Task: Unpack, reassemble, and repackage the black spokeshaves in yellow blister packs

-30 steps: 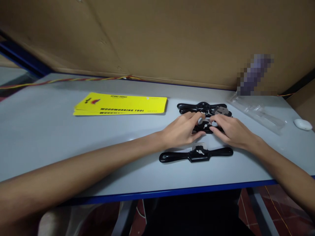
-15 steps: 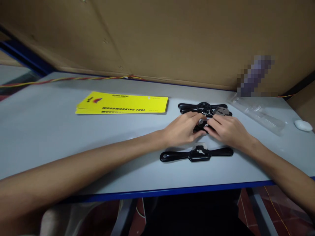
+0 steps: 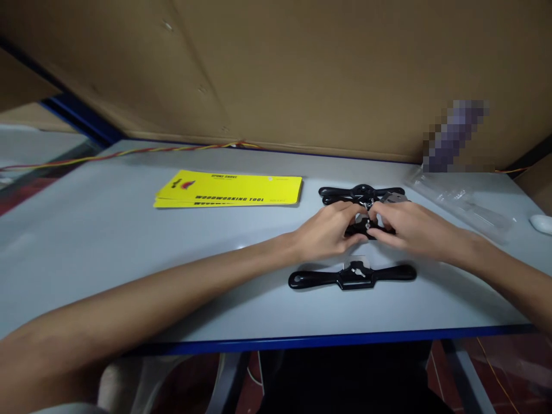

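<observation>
A black spokeshave (image 3: 367, 232) with a metal blade and a small screw lies under both my hands. My left hand (image 3: 330, 231) is closed round its left part, the thumb in front and the fingers behind. From the right, my right hand (image 3: 416, 229) grips it the same way, hiding most of that handle. Nearer to me lies another black spokeshave (image 3: 354, 277), flat, with its blade upward. Just behind my fingers is a further spokeshave (image 3: 334, 200), partly covered, with loose grey metal blades (image 3: 394, 198) over its right side. The rearmost spokeshave (image 3: 363, 191) lies behind it.
Yellow printed cards (image 3: 233, 188) are stacked left of the tools. Clear plastic packaging (image 3: 466, 204) lies at the back right, near a white rounded object (image 3: 541, 223). A twisted red and yellow cable (image 3: 172, 149) runs along the back edge, below a cardboard panel (image 3: 302, 75).
The view has shifted, so everything on the table appears further right and slightly lower. My right thumb and fingers have parted a little, and the spokeshave's screw now shows between my hands.
</observation>
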`<state>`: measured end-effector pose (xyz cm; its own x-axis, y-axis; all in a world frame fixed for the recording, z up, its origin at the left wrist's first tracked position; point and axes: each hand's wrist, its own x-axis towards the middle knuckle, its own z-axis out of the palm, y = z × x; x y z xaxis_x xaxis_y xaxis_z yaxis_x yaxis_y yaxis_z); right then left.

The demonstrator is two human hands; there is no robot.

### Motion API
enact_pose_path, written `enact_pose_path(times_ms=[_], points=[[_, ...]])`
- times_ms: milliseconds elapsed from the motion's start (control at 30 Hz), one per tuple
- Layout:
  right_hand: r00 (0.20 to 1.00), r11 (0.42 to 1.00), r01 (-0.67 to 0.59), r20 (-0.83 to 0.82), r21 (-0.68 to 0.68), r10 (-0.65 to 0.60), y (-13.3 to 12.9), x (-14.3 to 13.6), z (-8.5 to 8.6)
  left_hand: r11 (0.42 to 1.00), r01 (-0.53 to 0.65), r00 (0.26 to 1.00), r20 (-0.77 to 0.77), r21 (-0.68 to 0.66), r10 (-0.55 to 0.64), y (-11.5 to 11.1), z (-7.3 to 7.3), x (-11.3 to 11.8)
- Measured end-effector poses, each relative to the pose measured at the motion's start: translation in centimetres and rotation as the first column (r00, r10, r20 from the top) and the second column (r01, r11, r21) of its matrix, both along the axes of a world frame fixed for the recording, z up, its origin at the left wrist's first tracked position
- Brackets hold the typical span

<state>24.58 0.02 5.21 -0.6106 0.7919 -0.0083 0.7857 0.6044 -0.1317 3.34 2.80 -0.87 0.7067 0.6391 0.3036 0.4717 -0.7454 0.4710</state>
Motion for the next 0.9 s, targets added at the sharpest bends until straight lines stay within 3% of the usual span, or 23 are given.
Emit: enact_pose_path(times_ms=[133, 233, 400, 567, 733, 900], points=[[0.904, 0.931, -0.304, 0.371, 0.204, 0.213, 0.6, 0.2, 0.5, 1.0, 0.018, 1.0, -0.005, -0.013, -0.018, 0.2, 0.2, 0.0], [0.843, 0.887, -0.396, 0.477, 0.238, 0.249, 0.6, -0.9, 0.4, 1.0, 0.011, 1.0, -0.024, -0.004, -0.011, 0.3, 0.2, 0.0], [0.867, 0.919, -0.286, 0.481, 0.272, 0.128, 0.1, -1.7, -0.1, 1.0, -0.002, 1.0, -0.028, 0.028, 0.003, 0.3, 0.1, -0.1], [0.89, 0.93, -0.261, 0.438, 0.259, 0.128, -0.1, -1.8, -0.6, 0.999, -0.012, 0.999, -0.035, 0.049, 0.013, 0.1, 0.1, 0.0], [0.911, 0.965, -0.111, 0.413, 0.237, 0.003, -0.7, -2.3, -1.2, 0.998, -0.054, 0.996, -0.075, 0.037, 0.057, -0.3, 0.2, 0.1], [0.983, 0.971, 0.029, 0.17, 0.238, -0.071, 0.8, 1.2, -0.1, 0.998, -0.039, 0.995, -0.092, 0.046, 0.043, -0.8, 0.8, -0.4]])
